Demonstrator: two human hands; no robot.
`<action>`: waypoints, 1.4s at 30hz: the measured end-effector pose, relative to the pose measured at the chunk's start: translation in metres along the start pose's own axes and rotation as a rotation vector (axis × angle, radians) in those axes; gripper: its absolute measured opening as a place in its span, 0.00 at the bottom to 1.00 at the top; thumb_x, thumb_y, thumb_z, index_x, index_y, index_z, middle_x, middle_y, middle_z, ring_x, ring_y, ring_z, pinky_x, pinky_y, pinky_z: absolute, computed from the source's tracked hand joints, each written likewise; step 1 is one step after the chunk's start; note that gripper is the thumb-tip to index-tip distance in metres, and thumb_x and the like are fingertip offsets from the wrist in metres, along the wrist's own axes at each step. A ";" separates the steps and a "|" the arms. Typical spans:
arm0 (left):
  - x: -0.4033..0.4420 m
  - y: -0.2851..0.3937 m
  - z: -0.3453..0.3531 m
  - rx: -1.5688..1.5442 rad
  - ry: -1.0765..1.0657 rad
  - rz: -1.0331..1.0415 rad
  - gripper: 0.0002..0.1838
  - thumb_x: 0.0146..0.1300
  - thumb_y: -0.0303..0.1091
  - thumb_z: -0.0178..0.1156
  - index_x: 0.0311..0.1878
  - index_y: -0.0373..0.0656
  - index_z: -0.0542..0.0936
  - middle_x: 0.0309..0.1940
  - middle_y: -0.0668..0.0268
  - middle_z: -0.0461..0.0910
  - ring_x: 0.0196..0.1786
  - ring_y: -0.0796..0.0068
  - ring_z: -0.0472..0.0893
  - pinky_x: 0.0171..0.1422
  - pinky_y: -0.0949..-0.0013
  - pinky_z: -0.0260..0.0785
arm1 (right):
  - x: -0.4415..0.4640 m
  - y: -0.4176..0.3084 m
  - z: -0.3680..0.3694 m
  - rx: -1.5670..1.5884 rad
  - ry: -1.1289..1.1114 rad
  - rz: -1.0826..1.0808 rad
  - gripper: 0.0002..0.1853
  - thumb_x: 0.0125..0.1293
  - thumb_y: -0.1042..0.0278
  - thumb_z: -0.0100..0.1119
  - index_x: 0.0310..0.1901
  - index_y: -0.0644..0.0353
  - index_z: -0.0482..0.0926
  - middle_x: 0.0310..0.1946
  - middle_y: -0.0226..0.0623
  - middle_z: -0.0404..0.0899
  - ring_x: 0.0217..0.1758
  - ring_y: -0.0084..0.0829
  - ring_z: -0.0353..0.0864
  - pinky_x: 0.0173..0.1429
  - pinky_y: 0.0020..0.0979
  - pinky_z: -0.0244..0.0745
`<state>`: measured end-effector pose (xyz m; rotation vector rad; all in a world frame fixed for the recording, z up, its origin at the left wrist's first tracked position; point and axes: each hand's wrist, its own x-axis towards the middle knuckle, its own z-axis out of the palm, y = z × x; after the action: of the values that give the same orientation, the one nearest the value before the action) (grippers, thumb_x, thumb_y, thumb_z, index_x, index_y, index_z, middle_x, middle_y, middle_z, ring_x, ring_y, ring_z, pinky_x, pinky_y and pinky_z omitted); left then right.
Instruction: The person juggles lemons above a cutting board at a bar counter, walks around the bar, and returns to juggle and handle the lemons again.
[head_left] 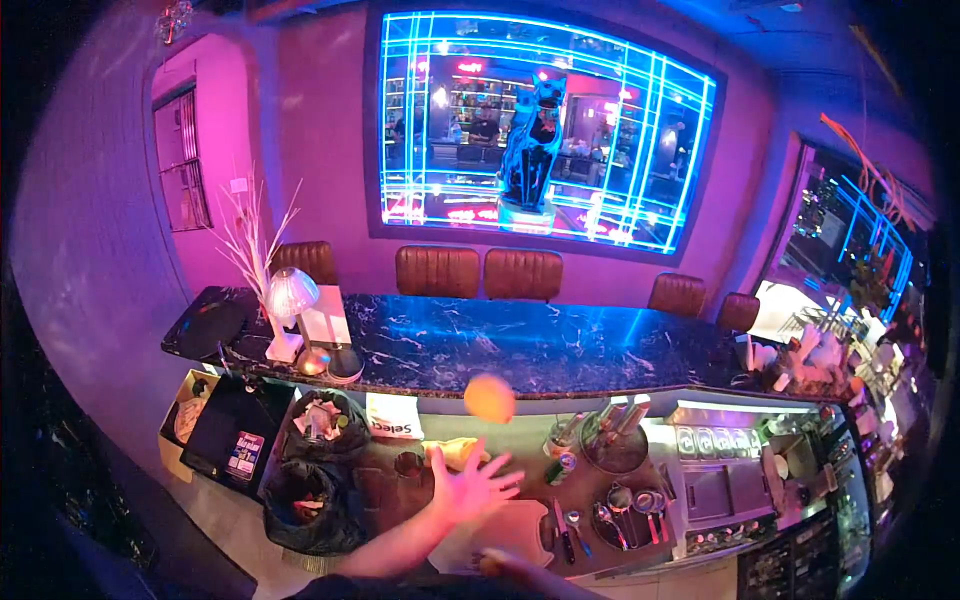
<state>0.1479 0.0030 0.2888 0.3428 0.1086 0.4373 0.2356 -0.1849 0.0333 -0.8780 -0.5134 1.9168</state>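
Observation:
A round orange fruit (489, 400), slightly blurred, is in the air above my left hand (475, 487) and not touching it. That hand is open, its fingers spread and palm turned up. Low in the view, my right hand (496, 563) is dark and blurred over the pale cutting board (515, 530), its fingers too unclear to read. Just behind my left hand lies a yellowish bag or cloth (455, 452), partly covered by the fingers. A knife (564, 532) and a spoon (578, 533) lie to the right of the board.
Bar tools rest on a round tray (622, 525) at right. A green can (560, 468) stands near a tray of bottles (615, 440). Black bin bags (312, 505) sit at left. Beyond runs a raised dark marble counter (520, 335) with a lamp (291, 295).

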 end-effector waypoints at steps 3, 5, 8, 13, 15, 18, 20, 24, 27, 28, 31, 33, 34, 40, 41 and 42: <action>0.020 0.016 -0.038 -0.256 -0.341 -0.150 0.25 0.73 0.57 0.51 0.68 0.59 0.72 0.57 0.61 0.78 0.50 0.63 0.81 0.51 0.62 0.76 | -0.015 0.012 -0.024 0.301 0.132 -0.046 0.29 0.77 0.55 0.53 0.74 0.55 0.64 0.61 0.35 0.77 0.64 0.35 0.78 0.70 0.41 0.71; 0.009 0.019 -0.086 -0.258 -0.275 -0.181 0.19 0.70 0.54 0.57 0.57 0.56 0.76 0.47 0.65 0.78 0.36 0.67 0.81 0.32 0.70 0.74 | -0.021 -0.009 -0.033 0.472 0.260 -0.210 0.28 0.77 0.54 0.52 0.73 0.56 0.64 0.61 0.36 0.77 0.65 0.35 0.77 0.70 0.41 0.71; -0.046 0.013 -0.151 0.001 0.134 -0.165 0.16 0.72 0.52 0.56 0.54 0.54 0.76 0.45 0.65 0.79 0.30 0.70 0.79 0.24 0.71 0.72 | -0.034 -0.122 0.036 0.652 0.179 -0.678 0.28 0.77 0.54 0.51 0.73 0.57 0.65 0.62 0.37 0.77 0.67 0.35 0.76 0.70 0.42 0.71; -0.090 -0.015 -0.145 0.124 0.156 -0.389 0.25 0.76 0.56 0.49 0.66 0.50 0.73 0.55 0.62 0.81 0.53 0.64 0.83 0.43 0.66 0.80 | -0.056 -0.186 0.109 0.075 0.284 -1.059 0.30 0.80 0.46 0.43 0.74 0.57 0.63 0.69 0.41 0.71 0.69 0.38 0.73 0.71 0.41 0.68; -0.068 -0.047 -0.135 0.369 0.185 -0.550 0.34 0.78 0.63 0.41 0.78 0.54 0.62 0.69 0.63 0.74 0.70 0.63 0.75 0.68 0.55 0.74 | -0.033 -0.109 0.032 -0.297 0.474 -0.786 0.32 0.79 0.40 0.40 0.72 0.57 0.65 0.68 0.44 0.72 0.63 0.39 0.77 0.65 0.44 0.72; -0.042 -0.083 -0.147 0.630 0.023 0.010 0.37 0.77 0.62 0.43 0.80 0.51 0.58 0.77 0.59 0.62 0.75 0.58 0.68 0.70 0.49 0.71 | -0.049 -0.051 0.041 0.277 0.338 -0.100 0.30 0.78 0.39 0.41 0.65 0.58 0.71 0.55 0.44 0.80 0.52 0.39 0.82 0.55 0.46 0.80; -0.032 -0.064 -0.080 0.228 -0.076 -0.029 0.34 0.78 0.58 0.46 0.77 0.46 0.60 0.74 0.58 0.65 0.74 0.55 0.70 0.67 0.49 0.74 | -0.037 -0.001 0.005 0.326 0.285 -0.049 0.29 0.78 0.40 0.43 0.61 0.59 0.74 0.49 0.41 0.82 0.45 0.35 0.83 0.46 0.40 0.80; 0.016 -0.089 -0.083 -0.236 -0.192 -0.295 0.19 0.77 0.48 0.52 0.61 0.46 0.73 0.59 0.61 0.78 0.60 0.60 0.79 0.54 0.62 0.80 | -0.034 0.045 -0.040 0.631 0.410 0.016 0.25 0.75 0.42 0.48 0.49 0.59 0.79 0.39 0.41 0.83 0.37 0.33 0.85 0.32 0.29 0.79; 0.023 -0.099 -0.113 -0.289 -0.150 -0.449 0.12 0.75 0.43 0.55 0.49 0.46 0.78 0.47 0.64 0.83 0.47 0.61 0.85 0.44 0.67 0.83 | -0.058 0.046 -0.056 0.537 0.470 -0.086 0.26 0.71 0.42 0.50 0.51 0.61 0.77 0.39 0.43 0.83 0.38 0.36 0.85 0.34 0.29 0.81; 0.013 -0.092 -0.112 -0.272 -0.125 -0.498 0.10 0.74 0.42 0.57 0.47 0.46 0.79 0.47 0.65 0.83 0.46 0.63 0.84 0.45 0.66 0.81 | -0.059 0.036 -0.076 0.537 0.472 -0.094 0.26 0.71 0.42 0.50 0.51 0.61 0.77 0.39 0.43 0.83 0.38 0.36 0.85 0.34 0.29 0.81; -0.027 -0.073 -0.143 -0.260 0.002 -0.425 0.15 0.73 0.48 0.57 0.50 0.46 0.80 0.49 0.60 0.82 0.50 0.57 0.84 0.49 0.61 0.82 | -0.069 -0.075 0.000 0.648 0.445 -0.453 0.25 0.69 0.45 0.53 0.56 0.58 0.75 0.47 0.43 0.80 0.48 0.35 0.81 0.47 0.36 0.76; -0.048 -0.064 -0.141 -0.164 0.114 -0.403 0.18 0.75 0.51 0.53 0.50 0.46 0.78 0.49 0.59 0.82 0.54 0.55 0.83 0.53 0.58 0.82 | -0.096 -0.165 0.090 0.551 0.309 -0.667 0.26 0.68 0.48 0.56 0.60 0.57 0.73 0.52 0.43 0.78 0.55 0.35 0.78 0.56 0.40 0.72; -0.063 -0.061 -0.144 -0.072 0.230 -0.382 0.21 0.76 0.55 0.50 0.50 0.46 0.77 0.49 0.58 0.81 0.57 0.52 0.82 0.56 0.55 0.82 | -0.111 -0.196 0.132 0.428 0.289 -0.754 0.27 0.68 0.49 0.57 0.62 0.56 0.73 0.55 0.42 0.77 0.58 0.35 0.77 0.60 0.42 0.70; -0.045 -0.104 -0.120 0.410 0.251 -0.140 0.42 0.70 0.73 0.42 0.77 0.54 0.64 0.75 0.55 0.63 0.69 0.50 0.72 0.68 0.51 0.70 | -0.075 -0.122 0.103 -0.371 0.365 -0.353 0.25 0.68 0.48 0.56 0.60 0.54 0.70 0.54 0.40 0.72 0.55 0.33 0.73 0.60 0.40 0.66; -0.036 -0.109 -0.113 0.651 0.255 -0.043 0.43 0.69 0.74 0.42 0.78 0.54 0.63 0.78 0.56 0.60 0.71 0.50 0.70 0.70 0.51 0.67 | -0.067 -0.088 0.079 -0.256 0.231 -0.199 0.23 0.67 0.50 0.56 0.57 0.54 0.71 0.51 0.39 0.72 0.52 0.33 0.73 0.57 0.39 0.67; -0.028 -0.115 -0.107 0.897 0.286 0.053 0.44 0.69 0.75 0.41 0.79 0.55 0.61 0.80 0.57 0.57 0.73 0.51 0.68 0.73 0.51 0.64 | -0.060 -0.058 0.054 -0.204 0.135 -0.100 0.21 0.66 0.51 0.57 0.54 0.54 0.72 0.47 0.38 0.72 0.49 0.32 0.73 0.54 0.38 0.67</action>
<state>0.1498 -0.0742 0.1492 1.1652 0.5837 0.4702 0.2471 -0.2093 0.1292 -1.0848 -0.6666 1.7221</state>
